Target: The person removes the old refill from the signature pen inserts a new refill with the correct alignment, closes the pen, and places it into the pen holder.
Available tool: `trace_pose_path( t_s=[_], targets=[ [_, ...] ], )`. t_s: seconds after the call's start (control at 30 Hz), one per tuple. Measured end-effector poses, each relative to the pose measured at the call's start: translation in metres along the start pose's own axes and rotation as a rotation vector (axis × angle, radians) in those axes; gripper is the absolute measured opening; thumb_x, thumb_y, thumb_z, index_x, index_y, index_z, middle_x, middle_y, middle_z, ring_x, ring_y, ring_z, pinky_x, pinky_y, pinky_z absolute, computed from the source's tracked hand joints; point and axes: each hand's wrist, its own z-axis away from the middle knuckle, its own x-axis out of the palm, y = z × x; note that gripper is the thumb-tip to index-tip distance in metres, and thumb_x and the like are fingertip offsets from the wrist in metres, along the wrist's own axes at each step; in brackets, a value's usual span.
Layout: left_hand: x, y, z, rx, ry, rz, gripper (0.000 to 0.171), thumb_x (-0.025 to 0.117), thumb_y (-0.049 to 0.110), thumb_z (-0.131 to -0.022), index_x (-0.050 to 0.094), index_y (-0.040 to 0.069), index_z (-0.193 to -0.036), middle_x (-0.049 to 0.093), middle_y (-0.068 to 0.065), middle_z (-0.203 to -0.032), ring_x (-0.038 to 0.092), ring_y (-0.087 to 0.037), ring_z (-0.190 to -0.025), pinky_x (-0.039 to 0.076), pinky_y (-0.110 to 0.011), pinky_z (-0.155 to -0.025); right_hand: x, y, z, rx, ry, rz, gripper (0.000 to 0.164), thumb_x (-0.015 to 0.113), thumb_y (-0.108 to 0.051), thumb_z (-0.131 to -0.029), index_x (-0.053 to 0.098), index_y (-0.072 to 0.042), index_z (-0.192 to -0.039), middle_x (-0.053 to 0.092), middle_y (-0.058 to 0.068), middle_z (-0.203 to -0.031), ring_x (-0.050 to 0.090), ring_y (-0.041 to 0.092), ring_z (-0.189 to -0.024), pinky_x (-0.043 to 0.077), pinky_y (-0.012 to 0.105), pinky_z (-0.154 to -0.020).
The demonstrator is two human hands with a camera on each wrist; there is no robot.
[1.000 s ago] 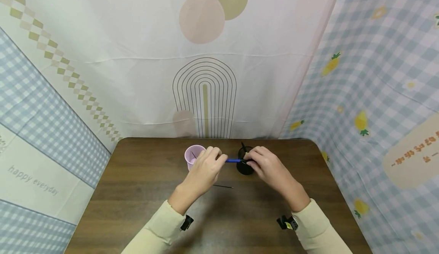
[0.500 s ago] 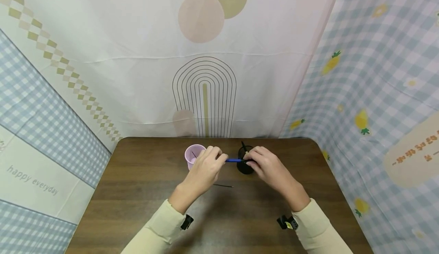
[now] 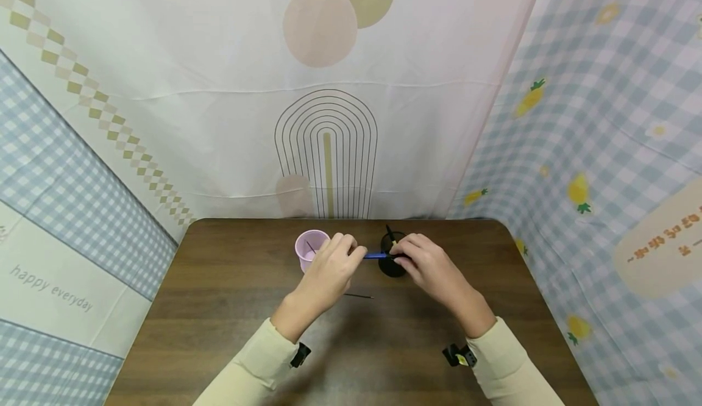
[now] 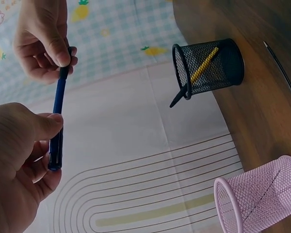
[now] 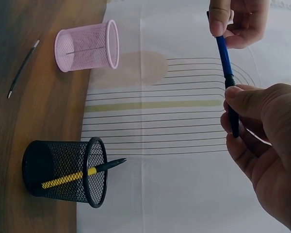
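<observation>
A blue pen with a black front section [image 3: 376, 256] is held above the table between both hands. My left hand [image 3: 328, 272] pinches the blue barrel [image 4: 59, 97] near its clip end, thumb on top. At the other end, my right hand [image 3: 433, 269] grips the black section [image 5: 231, 104] between thumb and fingers. Below and behind the hands stands a black mesh pen cup [image 5: 63, 167], with a yellow-and-black pen [image 5: 70, 179] leaning in it. Left of that is a pink mesh cup [image 5: 85, 46] with a thin dark stick inside, partly covered by my left hand in the head view.
A thin dark pen refill [image 5: 23, 69] lies on the brown wooden table [image 3: 219, 308], nearer than the two cups. Patterned cloth [image 3: 428, 119] hangs behind the table's back edge and along both sides.
My left hand has shifted very slightly to the right. Both hands keep their hold on the blue pen, and the cups and refill stay in place.
</observation>
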Motion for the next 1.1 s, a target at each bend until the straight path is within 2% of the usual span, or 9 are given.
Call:
trace_pose_path(
  t_s=[0.27,0.53,0.87,1.1],
  targets=[
    [0.0018,-0.0007,0.0013,-0.015,0.003,0.051,0.021,0.07,-0.007,-0.086,0.065,0.009,-0.1,0.059,-0.005,-0.094,0.054,-0.021,-0.084,0.042,-0.031,-0.066,-0.0023,0.0017,0.0013,0.026,-0.009,-0.02,0.024,0.084,-0.004,-0.083,0.073,-0.012,-0.103,0.069,0.001,-0.105,0.065,0.016,-0.096,0.058,0.036,-0.078],
    [0.001,-0.0023,0.0023,-0.037,-0.018,0.061,0.014,0.062,-0.003,-0.094,0.065,0.008,-0.102,0.06,-0.007,-0.095,0.055,-0.022,-0.086,0.043,-0.031,-0.068,-0.0014,0.0021,0.001,0.047,-0.015,-0.029,0.024,0.082,-0.004,-0.085,0.074,-0.012,-0.106,0.071,0.0,-0.107,0.066,0.016,-0.098,0.059,0.036,-0.08],
    [0.0018,-0.0044,0.0045,-0.04,0.015,0.062,0.007,0.068,0.006,-0.095,0.067,0.007,-0.102,0.06,-0.006,-0.093,0.054,-0.022,-0.084,0.043,-0.031,-0.067,-0.0021,0.0036,0.0021,0.056,-0.016,-0.046,0.027,0.081,0.002,-0.085,0.073,-0.007,-0.109,0.071,0.004,-0.108,0.071,0.019,-0.098,0.061,0.034,-0.076],
    [0.0004,-0.0052,0.0043,-0.068,-0.017,0.069,0.009,0.07,0.005,-0.095,0.068,0.006,-0.104,0.06,-0.006,-0.094,0.054,-0.022,-0.086,0.045,-0.032,-0.07,-0.0007,0.0039,0.0034,0.052,0.019,-0.049,0.026,0.082,0.002,-0.083,0.073,-0.008,-0.104,0.071,0.003,-0.104,0.071,0.016,-0.091,0.06,0.032,-0.071]
  ],
)
